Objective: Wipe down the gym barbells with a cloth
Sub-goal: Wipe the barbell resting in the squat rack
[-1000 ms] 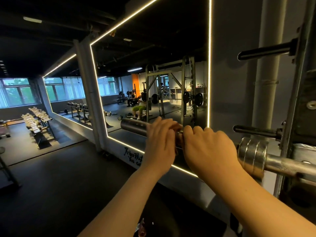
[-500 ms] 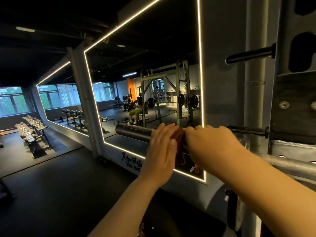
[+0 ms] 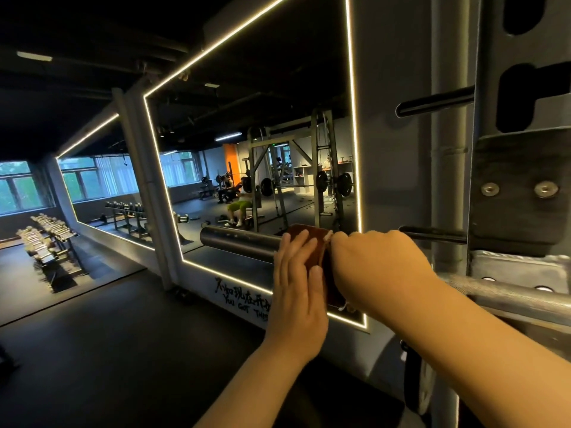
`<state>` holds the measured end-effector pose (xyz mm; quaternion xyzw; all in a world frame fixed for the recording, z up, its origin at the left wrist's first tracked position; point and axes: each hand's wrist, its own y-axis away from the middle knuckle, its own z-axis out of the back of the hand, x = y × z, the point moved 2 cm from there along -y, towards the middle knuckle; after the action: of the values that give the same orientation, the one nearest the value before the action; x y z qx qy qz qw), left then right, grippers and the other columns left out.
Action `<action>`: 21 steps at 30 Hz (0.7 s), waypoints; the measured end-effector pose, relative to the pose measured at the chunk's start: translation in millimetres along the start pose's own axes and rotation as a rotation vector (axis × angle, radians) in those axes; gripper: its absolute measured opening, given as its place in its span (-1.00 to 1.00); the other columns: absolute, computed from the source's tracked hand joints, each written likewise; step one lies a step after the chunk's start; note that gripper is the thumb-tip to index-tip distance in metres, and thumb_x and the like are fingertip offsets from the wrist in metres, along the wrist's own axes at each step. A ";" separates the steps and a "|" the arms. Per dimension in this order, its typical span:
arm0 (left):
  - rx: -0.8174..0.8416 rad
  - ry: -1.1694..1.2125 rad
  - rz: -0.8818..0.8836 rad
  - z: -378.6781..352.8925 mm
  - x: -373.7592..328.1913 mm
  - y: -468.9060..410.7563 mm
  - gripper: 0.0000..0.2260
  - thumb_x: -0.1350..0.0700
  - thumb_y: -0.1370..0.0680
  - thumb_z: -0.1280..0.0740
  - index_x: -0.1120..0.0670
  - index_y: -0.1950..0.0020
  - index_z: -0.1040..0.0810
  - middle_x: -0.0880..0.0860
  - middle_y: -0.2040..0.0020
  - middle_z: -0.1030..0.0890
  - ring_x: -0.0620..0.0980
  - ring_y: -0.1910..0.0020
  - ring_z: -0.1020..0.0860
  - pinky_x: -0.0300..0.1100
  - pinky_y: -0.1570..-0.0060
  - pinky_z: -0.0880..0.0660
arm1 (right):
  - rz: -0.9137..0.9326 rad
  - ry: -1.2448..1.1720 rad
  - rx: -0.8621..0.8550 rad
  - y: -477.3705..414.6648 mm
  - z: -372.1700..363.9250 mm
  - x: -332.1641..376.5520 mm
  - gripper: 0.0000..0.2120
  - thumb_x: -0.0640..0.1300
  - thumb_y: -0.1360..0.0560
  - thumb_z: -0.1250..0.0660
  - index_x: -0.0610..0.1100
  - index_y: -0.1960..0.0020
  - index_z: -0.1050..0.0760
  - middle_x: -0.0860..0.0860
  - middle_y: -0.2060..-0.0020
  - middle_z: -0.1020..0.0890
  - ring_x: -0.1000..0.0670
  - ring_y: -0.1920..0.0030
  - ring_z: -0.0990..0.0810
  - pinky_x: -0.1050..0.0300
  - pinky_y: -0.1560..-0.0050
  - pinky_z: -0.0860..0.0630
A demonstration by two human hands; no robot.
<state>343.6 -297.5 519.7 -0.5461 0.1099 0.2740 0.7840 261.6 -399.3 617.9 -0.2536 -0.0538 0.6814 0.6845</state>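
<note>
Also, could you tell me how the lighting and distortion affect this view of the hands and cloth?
Head view: dim, ceiling nearly black; the LED strip and windows shine brightest; left hand, right hand and cloth are lit and sharp; the wide-angle lens bows the mirror frame.

Upper line: black brush-style Chinese characters [image 3: 242, 294] are painted on the pale mirror frame [image 3: 200, 278] beneath the glass. They cannot be read with certainty.
Lower line: "YOU GOT THIS" [image 3: 245, 308] is lettered directly beneath them, and its end is met by the left hand [image 3: 298, 291].
</note>
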 end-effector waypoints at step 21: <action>0.094 -0.200 -0.051 3.5 -11.1 -37.6 -0.49 -0.12 -0.69 0.13 0.00 -0.44 -0.46 -0.06 -0.45 -0.47 -0.11 -0.56 -0.22 0.08 -0.58 -0.02 | -0.124 -0.038 0.018 8.3 3.0 -8.1 -0.92 -0.12 -0.69 -0.17 -0.12 -0.13 -0.32 0.05 0.33 -0.27 0.06 0.43 -0.24 0.06 0.19 -0.37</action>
<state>354.7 -307.3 556.2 -0.4812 0.0298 0.3016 0.8225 252.3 -406.8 619.2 -0.2306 -0.0763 0.6429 0.7264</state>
